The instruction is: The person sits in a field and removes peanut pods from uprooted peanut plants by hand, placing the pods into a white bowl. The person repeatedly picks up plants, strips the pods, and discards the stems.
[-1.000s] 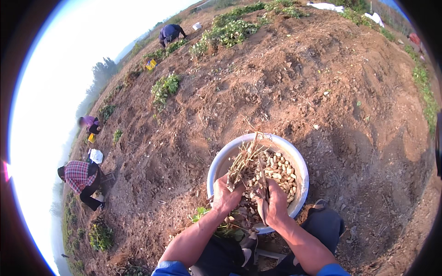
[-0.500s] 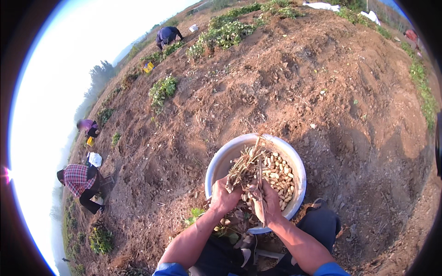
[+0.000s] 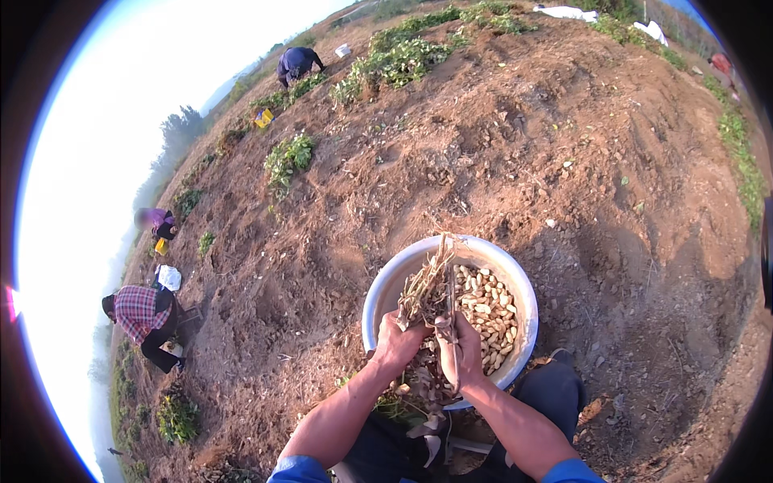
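A wide, pale metal basin [image 3: 528, 310] stands on the soil between my knees, with many peanuts [image 3: 489, 310] in its right half. Over its left half is a bundle of dry peanut plants [image 3: 427, 283], stems and roots pointing away from me. My left hand [image 3: 398, 340] is closed round the lower part of this bundle. Close beside it, my right hand [image 3: 465, 348] is closed on the plants too, with a thin stalk running along it. Both hands' fingertips are partly hidden by the stems. Withered leaves [image 3: 427, 380] hang below the hands, across the near rim.
Brown, lumpy soil [image 3: 499, 161] surrounds me. At left, a person in a checked shirt [image 3: 138, 310] bends low; beyond are a person in purple [image 3: 157, 221] and one in dark clothes [image 3: 296, 63]. Green plants [image 3: 287, 163] grow in patches. A small seat [image 3: 471, 445] shows beneath me.
My right hand has moved slightly inward and away from me, nearer my left. The plant bundle has shifted a little between them. The basin stays in place.
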### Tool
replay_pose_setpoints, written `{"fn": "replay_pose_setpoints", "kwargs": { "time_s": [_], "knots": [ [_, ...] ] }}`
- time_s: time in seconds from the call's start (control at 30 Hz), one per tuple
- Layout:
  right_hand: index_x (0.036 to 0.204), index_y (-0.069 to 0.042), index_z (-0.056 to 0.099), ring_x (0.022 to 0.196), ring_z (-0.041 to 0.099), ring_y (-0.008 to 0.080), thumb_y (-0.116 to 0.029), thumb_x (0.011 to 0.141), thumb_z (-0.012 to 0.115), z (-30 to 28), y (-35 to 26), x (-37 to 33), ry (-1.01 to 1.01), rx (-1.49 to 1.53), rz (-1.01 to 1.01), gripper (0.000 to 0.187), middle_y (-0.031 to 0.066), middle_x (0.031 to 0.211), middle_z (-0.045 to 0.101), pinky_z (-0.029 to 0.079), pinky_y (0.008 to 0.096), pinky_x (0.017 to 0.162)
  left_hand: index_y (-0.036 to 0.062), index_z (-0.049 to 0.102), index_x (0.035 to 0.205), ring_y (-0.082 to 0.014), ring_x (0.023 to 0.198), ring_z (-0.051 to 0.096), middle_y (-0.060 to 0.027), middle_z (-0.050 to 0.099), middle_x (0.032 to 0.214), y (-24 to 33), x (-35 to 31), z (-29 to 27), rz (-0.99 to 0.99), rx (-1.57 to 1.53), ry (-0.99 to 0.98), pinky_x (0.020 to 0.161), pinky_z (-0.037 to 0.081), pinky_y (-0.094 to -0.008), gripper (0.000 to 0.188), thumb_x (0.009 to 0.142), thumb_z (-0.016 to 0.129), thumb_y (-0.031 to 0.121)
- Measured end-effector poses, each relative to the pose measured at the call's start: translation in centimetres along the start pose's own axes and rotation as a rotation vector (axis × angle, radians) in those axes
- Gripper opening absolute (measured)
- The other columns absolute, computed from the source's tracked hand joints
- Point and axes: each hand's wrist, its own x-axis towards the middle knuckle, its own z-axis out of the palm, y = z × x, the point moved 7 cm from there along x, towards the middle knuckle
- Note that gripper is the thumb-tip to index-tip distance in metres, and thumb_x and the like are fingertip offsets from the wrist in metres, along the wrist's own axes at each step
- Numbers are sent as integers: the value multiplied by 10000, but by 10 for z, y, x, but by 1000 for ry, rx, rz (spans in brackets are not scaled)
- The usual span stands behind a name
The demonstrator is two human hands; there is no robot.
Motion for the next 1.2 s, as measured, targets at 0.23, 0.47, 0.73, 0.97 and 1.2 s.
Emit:
{"fn": "replay_pose_setpoints", "kwargs": {
  "time_s": [0.23, 0.47, 0.73, 0.97, 1.2],
  "knots": [
    [945, -19, 579, 689, 429, 58, -260, 995, 555, 0, 7, -2, -54, 27, 68, 247, -29, 719, 500, 373, 243, 597, 7, 702, 1022, -141, 849, 652, -74, 728, 932, 1, 1, -8, -15, 28, 24, 790, 506, -318, 250, 776, 705, 53],
    [967, -27, 576, 620, 417, 53, -319, 1010, 522, 3, 7, 1, -100, 66, 127, 300, -40, 681, 473, 371, 248, 545, 50, 702, 1041, -154, 863, 663, -70, 733, 928, 3, 5, -13, 135, 261, 9, 805, 504, -334, 248, 814, 689, 150],
    [936, -75, 509, 376, 391, 52, -386, 1001, 523, 4, 7, 3, -168, 263, 304, 318, -59, 557, 415, 312, 220, 342, 47, 687, 1067, -185, 899, 671, -107, 728, 951, 8, 2, -13, 60, 412, -26, 826, 507, -352, 298, 796, 688, 171],
    [882, -76, 555, 397, 343, 28, -433, 981, 550, 1, -2, -11, -169, 230, 345, 371, -77, 556, 401, 251, 208, 352, 36, 687, 1057, -190, 884, 669, -116, 725, 927, -18, 20, -23, 88, 248, -2, 815, 505, -362, 288, 797, 669, 158],
    [982, -70, 547, 435, 411, 67, -441, 984, 536, -2, 16, -8, -168, 325, 370, 371, -38, 609, 427, 360, 231, 382, 96, 702, 1064, -261, 885, 693, -135, 726, 920, 2, 13, -21, 215, 548, -37, 813, 510, -388, 320, 769, 704, 220]
  ]
}}
